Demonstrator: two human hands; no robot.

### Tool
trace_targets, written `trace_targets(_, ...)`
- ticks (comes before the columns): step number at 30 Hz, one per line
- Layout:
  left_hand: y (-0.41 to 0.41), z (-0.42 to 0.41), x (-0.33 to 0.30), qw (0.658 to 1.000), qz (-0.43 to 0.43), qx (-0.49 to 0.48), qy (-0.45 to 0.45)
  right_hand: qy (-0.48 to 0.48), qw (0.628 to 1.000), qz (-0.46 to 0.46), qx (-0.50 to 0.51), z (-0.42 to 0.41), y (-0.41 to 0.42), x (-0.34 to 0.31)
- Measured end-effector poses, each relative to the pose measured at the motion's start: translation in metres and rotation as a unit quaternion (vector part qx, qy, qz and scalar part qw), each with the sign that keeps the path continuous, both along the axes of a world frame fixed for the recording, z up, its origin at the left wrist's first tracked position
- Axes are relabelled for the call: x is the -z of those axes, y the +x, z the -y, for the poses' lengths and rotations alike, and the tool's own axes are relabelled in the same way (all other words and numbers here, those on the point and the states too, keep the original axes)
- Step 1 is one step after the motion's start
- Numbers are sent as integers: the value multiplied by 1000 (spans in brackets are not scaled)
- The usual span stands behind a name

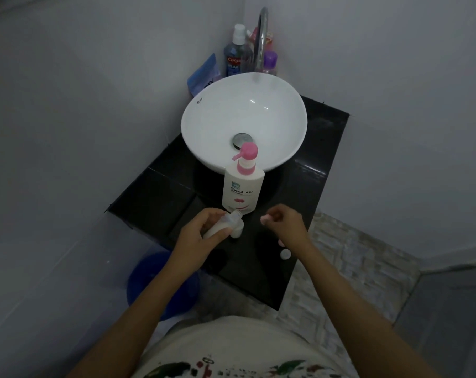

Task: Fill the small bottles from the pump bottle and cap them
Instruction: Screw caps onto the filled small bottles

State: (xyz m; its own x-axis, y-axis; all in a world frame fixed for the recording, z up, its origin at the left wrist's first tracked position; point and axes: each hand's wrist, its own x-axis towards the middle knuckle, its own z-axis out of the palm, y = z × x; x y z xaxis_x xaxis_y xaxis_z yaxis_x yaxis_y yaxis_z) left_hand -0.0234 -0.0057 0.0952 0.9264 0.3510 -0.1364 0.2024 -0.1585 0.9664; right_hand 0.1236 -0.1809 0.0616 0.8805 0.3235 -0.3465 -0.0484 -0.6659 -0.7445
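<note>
Left hand (201, 227) grips a small clear plastic bottle (226, 223) (half hidden); right hand (284, 221) curls, its pinch unclear.

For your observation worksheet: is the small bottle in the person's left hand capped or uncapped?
Uncapped. The small bottle in the left hand shows a bare open neck, tilted toward the pump bottle. A loose white cap lies on the counter.

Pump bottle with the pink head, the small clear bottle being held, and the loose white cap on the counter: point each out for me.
White pump bottle with pink pump head (242, 190): head view, on its front label.
Small clear plastic bottle (232, 218): head view, on its shoulder, below the open neck.
Small round white cap (285, 254): head view, on its top face.
</note>
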Motion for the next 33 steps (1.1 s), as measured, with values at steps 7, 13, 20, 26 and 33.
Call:
trace_targets(7, 5, 5, 2, 1000, -9, 19, -10, 250, 966, -56, -26, 6, -32, -73)
trace_targets(13, 6, 12, -2, 999, 12, 51, -15, 208, 973, 22, -100, 7, -41, -87)
trace_targets(20, 5, 14, -8, 997, 22, 66, -18, 170, 975, 32, -141, 12, -37, -88)
trace_targets(26, 3, 16, -8, 997, 15, 71, -10, 124, 984, 28, -125, 9, -40, -87)
trace_targets(33, 0, 16, -10, 997, 16, 71, -10, 93, 985, 28, -141, 12, -43, -89)
